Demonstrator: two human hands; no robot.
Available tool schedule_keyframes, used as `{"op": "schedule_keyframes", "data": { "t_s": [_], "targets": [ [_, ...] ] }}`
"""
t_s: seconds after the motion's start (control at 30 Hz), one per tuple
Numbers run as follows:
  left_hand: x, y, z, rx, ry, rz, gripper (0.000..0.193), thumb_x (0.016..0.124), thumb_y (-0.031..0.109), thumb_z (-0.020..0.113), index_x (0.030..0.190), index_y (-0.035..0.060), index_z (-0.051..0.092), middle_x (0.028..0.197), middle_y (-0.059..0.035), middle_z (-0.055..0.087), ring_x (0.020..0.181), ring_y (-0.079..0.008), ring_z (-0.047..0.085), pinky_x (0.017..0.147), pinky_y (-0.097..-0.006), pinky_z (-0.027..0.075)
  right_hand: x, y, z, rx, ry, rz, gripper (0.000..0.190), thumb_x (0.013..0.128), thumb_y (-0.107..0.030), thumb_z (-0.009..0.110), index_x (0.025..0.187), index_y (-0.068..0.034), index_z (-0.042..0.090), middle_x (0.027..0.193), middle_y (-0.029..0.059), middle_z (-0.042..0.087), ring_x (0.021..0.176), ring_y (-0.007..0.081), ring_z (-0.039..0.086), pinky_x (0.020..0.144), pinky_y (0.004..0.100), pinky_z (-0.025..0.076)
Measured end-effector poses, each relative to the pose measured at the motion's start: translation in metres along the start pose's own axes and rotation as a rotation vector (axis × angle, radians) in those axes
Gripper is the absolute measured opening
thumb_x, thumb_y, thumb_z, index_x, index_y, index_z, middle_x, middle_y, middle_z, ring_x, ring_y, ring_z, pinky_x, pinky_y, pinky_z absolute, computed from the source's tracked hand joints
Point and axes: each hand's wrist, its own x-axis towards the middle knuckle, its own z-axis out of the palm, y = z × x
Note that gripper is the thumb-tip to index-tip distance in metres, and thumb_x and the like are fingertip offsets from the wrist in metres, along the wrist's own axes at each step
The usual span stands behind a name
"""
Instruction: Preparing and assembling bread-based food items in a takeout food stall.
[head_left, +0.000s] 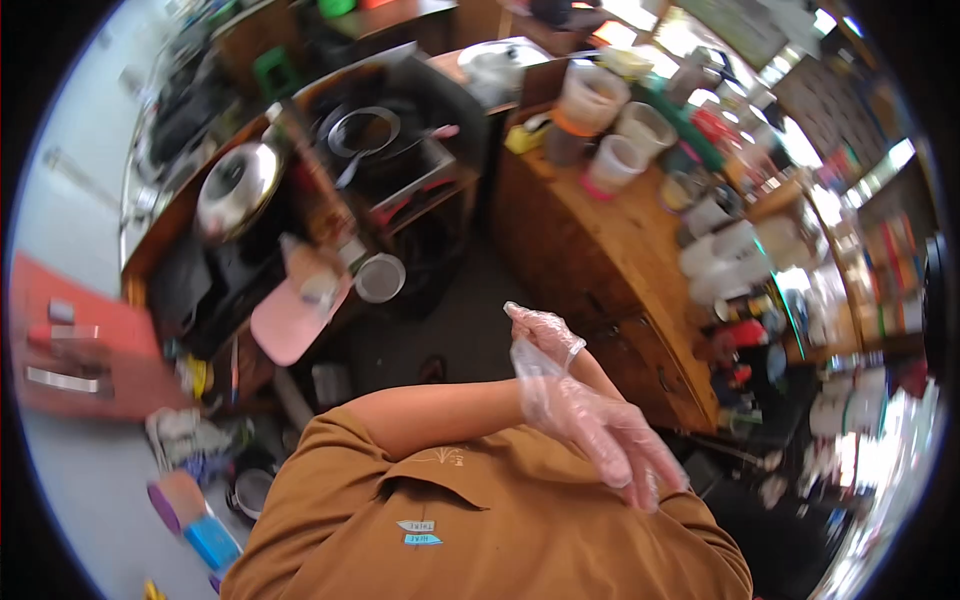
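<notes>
Both my hands wear thin clear plastic gloves. My left hand (600, 435) reaches across in front of my brown shirt (480, 517), with its fingers apart and nothing visible between them. The loose cuff of its glove (534, 367) flares at the wrist, just below my right hand. Farther out, my right hand (546, 334) points to the left, its fingers close together. Its palm side is hidden, so I cannot tell whether it holds anything or touches the cuff.
At the upper left are a gas stove (412, 165), a pot with a shiny lid (240, 187), a pink board (289, 322) and a round strainer or cup (380, 278). A wooden cabinet (592, 247) on the right bears plastic containers (619, 161) and several jars. Dark floor (457, 315) shows between.
</notes>
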Motion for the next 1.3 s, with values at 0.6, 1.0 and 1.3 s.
{"op": "schedule_keyframes", "data": {
  "t_s": [0.6,1.0,1.3],
  "targets": [
    [-0.527,-0.105,0.048,1.011,2.637,-0.509,0.056,0.087,0.038,0.071,0.12,-0.006,0.063,0.112,-0.0309,0.069,0.106,-0.0468,0.066,0.092,-0.0509,0.053,0.337,0.129,0.258,-1.484,-0.044,-0.451,0.066,0.082,-0.057,0.072,0.11,0.003,0.07,0.107,0.0262,0.071,0.104,0.0431,0.068,0.092,0.0482,0.053],
    [-0.542,-0.112,0.095,1.414,2.631,0.075,0.028,0.089,0.013,0.067,0.112,0.0019,0.057,0.1,-0.0266,0.064,0.095,-0.051,0.061,0.08,-0.0536,0.051,0.296,0.142,0.329,-1.391,-0.254,-0.917,0.026,0.086,-0.024,0.07,0.073,-0.003,0.06,0.072,0.0223,0.064,0.069,0.0435,0.066,0.063,0.0522,0.053],
    [-0.448,-0.001,0.229,2.023,1.768,-0.123,0.03,0.085,0.014,0.075,0.108,0.0006,0.062,0.093,-0.0171,0.068,0.081,-0.0357,0.066,0.075,-0.0455,0.056,0.13,0.008,0.336,-1.256,-0.362,-1.303,0.022,0.07,-0.01,0.078,0.085,-0.005,0.063,0.068,0.011,0.063,0.059,0.0327,0.065,0.052,0.0428,0.053]
  ]
}}
